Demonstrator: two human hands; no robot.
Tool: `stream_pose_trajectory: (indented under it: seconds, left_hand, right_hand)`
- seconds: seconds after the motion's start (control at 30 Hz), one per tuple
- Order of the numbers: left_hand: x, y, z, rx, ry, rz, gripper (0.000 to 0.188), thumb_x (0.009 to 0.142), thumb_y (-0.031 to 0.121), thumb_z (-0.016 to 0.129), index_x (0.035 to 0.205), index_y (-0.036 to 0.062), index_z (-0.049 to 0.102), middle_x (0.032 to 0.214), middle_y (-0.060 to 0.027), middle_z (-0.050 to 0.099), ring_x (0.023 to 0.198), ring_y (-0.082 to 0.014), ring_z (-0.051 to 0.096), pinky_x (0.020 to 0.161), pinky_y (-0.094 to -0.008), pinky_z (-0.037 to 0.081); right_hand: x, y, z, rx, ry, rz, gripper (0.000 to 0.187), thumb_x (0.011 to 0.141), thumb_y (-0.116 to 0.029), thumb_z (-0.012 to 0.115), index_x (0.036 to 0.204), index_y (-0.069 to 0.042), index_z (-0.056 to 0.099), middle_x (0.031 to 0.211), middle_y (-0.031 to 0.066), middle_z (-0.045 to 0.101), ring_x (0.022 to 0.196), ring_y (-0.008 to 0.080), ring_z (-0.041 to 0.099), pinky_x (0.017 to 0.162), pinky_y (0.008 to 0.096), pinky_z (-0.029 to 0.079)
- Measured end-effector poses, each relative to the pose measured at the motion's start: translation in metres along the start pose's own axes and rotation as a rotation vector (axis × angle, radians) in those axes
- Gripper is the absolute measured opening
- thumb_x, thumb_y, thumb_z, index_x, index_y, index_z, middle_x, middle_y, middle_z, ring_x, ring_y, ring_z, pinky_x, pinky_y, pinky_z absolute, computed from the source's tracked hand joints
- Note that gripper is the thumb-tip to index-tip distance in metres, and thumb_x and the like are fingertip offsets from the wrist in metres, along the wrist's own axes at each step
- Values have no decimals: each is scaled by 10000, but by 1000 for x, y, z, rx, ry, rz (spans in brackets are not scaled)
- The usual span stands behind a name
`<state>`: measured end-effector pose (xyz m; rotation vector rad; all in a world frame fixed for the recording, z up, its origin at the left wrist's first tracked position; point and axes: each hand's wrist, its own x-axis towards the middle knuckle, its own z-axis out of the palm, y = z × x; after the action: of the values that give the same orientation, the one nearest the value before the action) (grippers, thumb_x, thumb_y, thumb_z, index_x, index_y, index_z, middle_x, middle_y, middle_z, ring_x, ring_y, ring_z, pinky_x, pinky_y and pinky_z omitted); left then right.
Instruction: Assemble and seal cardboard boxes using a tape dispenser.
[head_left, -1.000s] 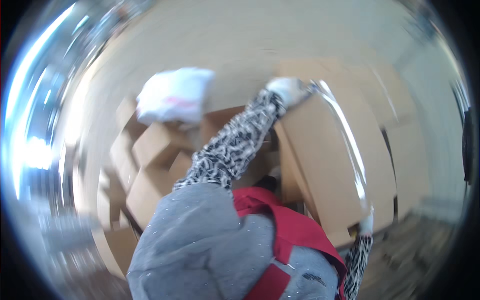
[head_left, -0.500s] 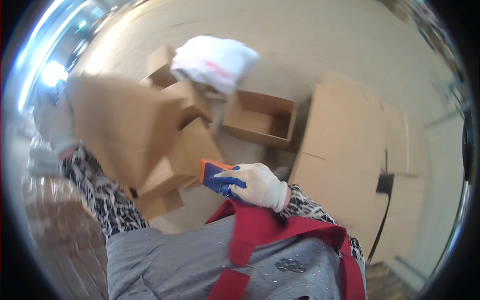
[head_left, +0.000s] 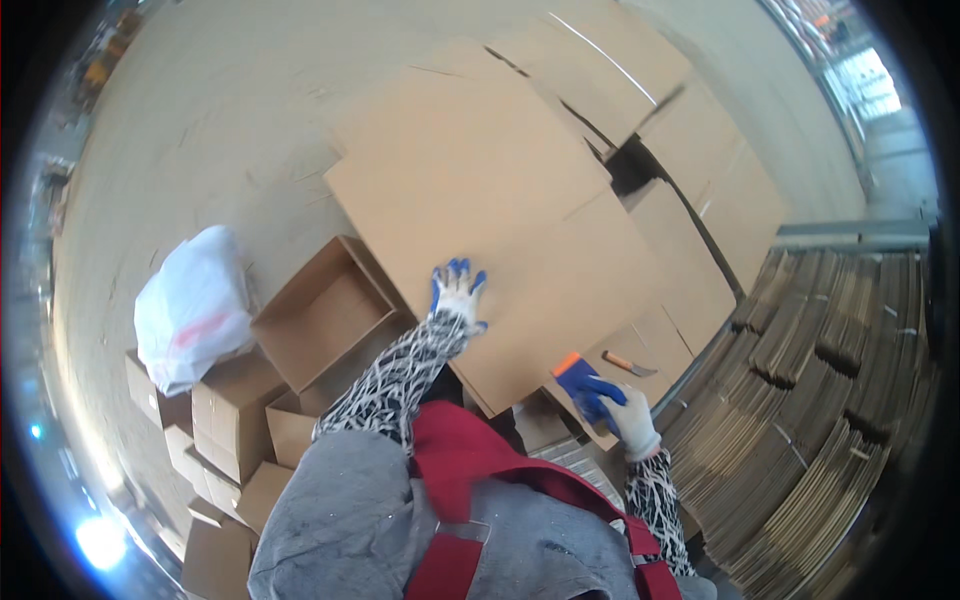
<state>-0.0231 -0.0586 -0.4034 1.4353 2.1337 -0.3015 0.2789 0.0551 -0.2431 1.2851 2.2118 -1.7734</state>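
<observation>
Grey clothing with red straps (head_left: 470, 470) fills the lower edge, from which two patterned sleeves reach out. Right hand (head_left: 618, 408), in a white glove with blue fingertips, is clenched around a small blue tool with an orange end (head_left: 577, 374), held just above the near edge of the cardboard. Beside it, on a smaller cardboard piece, lies a knife with an orange handle (head_left: 627, 365), untouched. Left hand (head_left: 456, 296), gloved alike, rests flat with fingers spread on a large flattened cardboard sheet (head_left: 480, 200), gripping nothing. Left of that sheet stands an open cardboard box (head_left: 325, 315), touching the sheet's edge, with further closed boxes (head_left: 225, 410) clustered nearer the lower left. A white plastic bag (head_left: 192, 305) sits atop those boxes. To the right, stacked flattened cartons (head_left: 830, 400) show their edges. Farther off, more flat sheets (head_left: 690, 150) lie on the pale floor (head_left: 220, 120).
</observation>
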Motion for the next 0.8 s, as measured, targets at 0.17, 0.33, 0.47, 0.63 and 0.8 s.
stream_pose_trajectory:
  seconds: [0.17, 0.33, 0.47, 0.63, 0.8]
  left_hand:
    - [-24, 37, 10, 86, -358, -6, 1015, 744, 605, 648, 1490, 89, 192, 1521, -296, 101, 1396, -479, 129, 1119, -588, 145]
    - [59, 42, -46, 53, -230, 278, 838, 798, 535, 613, 1442, 90, 315, 1481, -164, 328, 1384, -342, 266, 1123, -553, 172]
    - [188, 47, -111, 245, 258, 394, 905, 771, 561, 647, 1467, 121, 271, 1507, -148, 291, 1423, -307, 196, 1147, -538, 117]
    - [208, 64, -151, 220, -124, 283, 861, 658, 533, 761, 1346, 108, 465, 1422, -133, 419, 1336, -278, 368, 1121, -454, 246]
    - [174, 24, -231, 92, -201, 292, 762, 639, 440, 786, 1250, 45, 559, 1184, -166, 618, 1127, -301, 579, 968, -369, 465]
  right_hand:
    - [-48, 54, -7, 452, 264, 453, 322, 836, -90, 591, 1116, 62, 640, 961, 54, 664, 778, 72, 580, 708, 197, 463]
    - [-97, 93, 35, 623, 354, 477, 341, 824, -82, 589, 1133, 56, 635, 932, 46, 663, 808, 89, 595, 709, 213, 477]
    - [-118, 78, 52, 536, 324, 669, 329, 841, -100, 559, 1131, 32, 643, 999, 82, 683, 891, 117, 630, 792, 234, 497]
    - [-170, 113, 73, 430, 456, 516, 299, 798, -83, 563, 1056, -2, 688, 976, 106, 704, 888, 138, 649, 797, 264, 500]
    - [-179, 126, 48, 471, 539, 487, 345, 814, -43, 567, 1140, 52, 631, 1040, 102, 676, 919, 147, 631, 828, 256, 497]
